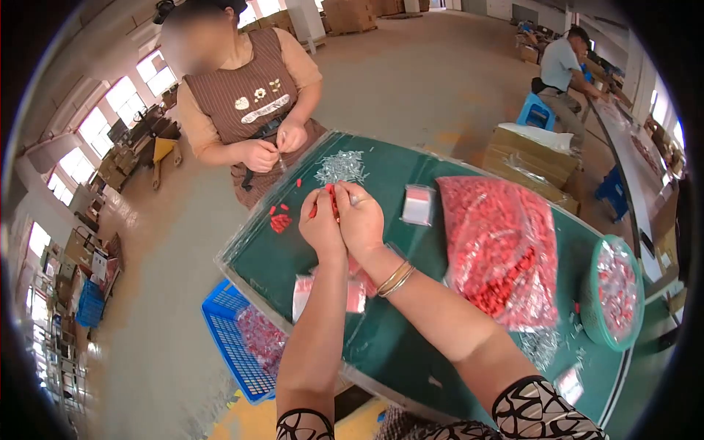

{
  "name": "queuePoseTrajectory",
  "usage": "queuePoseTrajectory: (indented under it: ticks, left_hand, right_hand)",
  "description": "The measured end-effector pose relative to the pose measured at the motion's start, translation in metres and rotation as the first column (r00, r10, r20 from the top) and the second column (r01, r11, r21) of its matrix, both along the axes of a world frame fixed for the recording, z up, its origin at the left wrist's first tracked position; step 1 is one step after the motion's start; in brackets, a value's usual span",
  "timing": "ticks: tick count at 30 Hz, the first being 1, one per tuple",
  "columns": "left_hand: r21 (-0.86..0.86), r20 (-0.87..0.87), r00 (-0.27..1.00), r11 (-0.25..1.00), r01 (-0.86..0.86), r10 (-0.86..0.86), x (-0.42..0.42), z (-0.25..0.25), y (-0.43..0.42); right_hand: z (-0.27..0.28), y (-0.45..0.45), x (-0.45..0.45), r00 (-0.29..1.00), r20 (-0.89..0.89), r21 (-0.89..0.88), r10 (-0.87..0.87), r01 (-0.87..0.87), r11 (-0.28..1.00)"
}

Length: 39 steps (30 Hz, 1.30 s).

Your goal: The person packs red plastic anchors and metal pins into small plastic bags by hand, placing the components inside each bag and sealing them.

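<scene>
My left hand [320, 227] and my right hand [361, 221] are cupped together above the green table [400, 268]. Their fingers close round a handful of small red plastic wall plugs [332, 196], partly hidden by the fingers. Just beyond my fingertips lies a pile of silver screws [342, 167]. To the left of my hands is a little heap of red plugs [279, 223], with a few loose ones around it. Under my forearms, stacks of small clear bags with red edges [355, 296] are partly covered.
A large clear bag of red plugs [499, 242] lies to the right, near a stack of small bags [418, 204]. A green basket [591, 293] and a blue crate [220, 323] hold filled packets. Across the table, a co-worker [253, 88] stands, hands together.
</scene>
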<state>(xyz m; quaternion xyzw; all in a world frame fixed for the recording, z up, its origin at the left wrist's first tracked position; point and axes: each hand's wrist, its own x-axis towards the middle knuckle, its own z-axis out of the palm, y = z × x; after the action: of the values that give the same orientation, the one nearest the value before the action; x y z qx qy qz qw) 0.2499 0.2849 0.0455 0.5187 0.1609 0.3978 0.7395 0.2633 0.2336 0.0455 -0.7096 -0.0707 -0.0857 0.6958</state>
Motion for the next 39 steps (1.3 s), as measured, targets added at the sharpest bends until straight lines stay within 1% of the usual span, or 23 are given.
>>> queuePoseTrajectory:
  ticks: [1, 4, 5, 8, 11, 14, 17, 20, 21, 22, 24, 25, 27, 28, 30, 32, 34, 35, 36, 38, 39]
  left_hand:
    - [0.041, -0.025, 0.999, 0.998, -0.042, 0.043, 0.017, -0.011, 0.010]
    - [0.137, -0.110, 0.991, 0.988, -0.064, 0.079, 0.060, -0.050, 0.034]
    - [0.068, -0.132, 0.991, 0.998, -0.016, 0.025, 0.069, -0.064, 0.040]
    - [0.309, -0.199, 0.976, 0.951, -0.023, 0.088, 0.088, -0.117, 0.067]
    - [0.576, -0.233, 0.942, 0.815, -0.068, 0.243, 0.081, -0.110, 0.066]
    - [0.541, -0.243, 0.961, 0.841, 0.019, 0.134, 0.075, -0.104, 0.071]
    - [0.510, -0.369, 0.929, 0.840, 0.183, 0.021, 0.071, -0.096, 0.084]
    - [0.403, -0.512, 0.854, 0.852, 0.334, -0.093, 0.068, -0.080, 0.103]
    - [0.340, -0.495, 0.844, 0.848, 0.406, -0.206, 0.072, -0.087, 0.119]
    - [0.317, -0.550, 0.808, 0.844, 0.434, -0.209, 0.062, -0.063, 0.114]
    - [0.259, -0.660, 0.720, 0.835, 0.485, -0.214, 0.038, -0.022, 0.104]
    - [0.265, -0.613, 0.742, 0.814, 0.518, -0.273, 0.036, -0.024, 0.113]
    - [0.262, -0.618, 0.762, 0.864, 0.431, -0.193, 0.022, -0.007, 0.113]
    - [0.264, -0.616, 0.773, 0.884, 0.385, -0.153, 0.017, 0.002, 0.110]
    - [0.310, -0.423, 0.902, 0.921, 0.236, -0.088, -0.005, 0.009, 0.096]
    - [0.317, -0.206, 0.978, 0.944, 0.092, -0.026, -0.031, 0.009, 0.076]
    - [0.443, -0.137, 0.969, 0.862, 0.246, -0.207, -0.089, 0.015, 0.005]
    - [0.476, -0.207, 0.914, 0.781, 0.405, -0.348, -0.114, 0.010, -0.030]
    - [0.392, -0.169, 0.755, 0.660, 0.641, -0.634, -0.136, 0.003, -0.067]
    - [0.416, -0.281, 0.683, 0.555, 0.720, -0.674, -0.157, -0.021, -0.138]
    - [0.586, -0.302, 0.729, 0.483, 0.650, -0.615, -0.154, -0.027, -0.160]
  right_hand:
    - [-0.011, 0.010, 0.017, 1.000, -0.020, 0.016, 0.005, -0.004, 1.000]
    - [-0.042, 0.030, 0.054, 0.991, -0.127, 0.047, 0.031, -0.025, 0.999]
    - [-0.052, 0.032, 0.063, 0.984, -0.172, 0.051, 0.040, -0.032, 0.998]
    - [-0.080, 0.037, 0.074, 0.975, -0.201, 0.021, 0.095, -0.093, 0.995]
    - [-0.104, 0.046, 0.085, 0.971, -0.192, -0.076, 0.139, -0.156, 0.985]
    - [-0.083, 0.035, 0.081, 0.956, -0.220, -0.274, 0.193, -0.250, 0.929]
    - [-0.077, 0.024, 0.093, 0.993, 0.014, -0.502, 0.115, -0.093, 0.860]
    - [-0.045, 0.004, 0.097, 0.967, -0.128, -0.488, 0.222, -0.257, 0.834]
    - [-0.030, -0.004, 0.090, 0.960, -0.128, -0.462, 0.248, -0.279, 0.842]
    - [-0.009, -0.013, 0.081, 0.953, -0.128, -0.436, 0.274, -0.302, 0.847]
    - [0.028, -0.035, 0.057, 0.891, -0.250, -0.266, 0.379, -0.439, 0.858]
    - [0.039, -0.042, 0.051, 0.891, -0.248, -0.258, 0.380, -0.438, 0.861]
    - [0.057, -0.059, 0.036, 0.889, -0.250, -0.244, 0.384, -0.441, 0.864]
    - [0.066, -0.070, 0.026, 0.879, -0.236, -0.232, 0.415, -0.466, 0.854]
    - [0.079, -0.103, -0.005, 0.857, -0.215, -0.206, 0.469, -0.509, 0.836]
    - [0.080, -0.151, -0.051, 0.838, -0.083, -0.292, 0.539, -0.538, 0.791]
    - [0.057, -0.203, -0.097, 0.841, -0.060, -0.366, 0.538, -0.520, 0.772]
    - [0.050, -0.230, -0.118, 0.875, -0.138, -0.468, 0.463, -0.470, 0.749]
    - [0.047, -0.254, -0.134, 0.901, -0.205, -0.568, 0.382, -0.428, 0.703]
    - [0.010, -0.290, -0.143, 0.962, 0.025, -0.754, 0.272, -0.161, 0.637]
    - [-0.007, -0.300, -0.140, 0.961, 0.147, -0.809, 0.235, -0.020, 0.587]
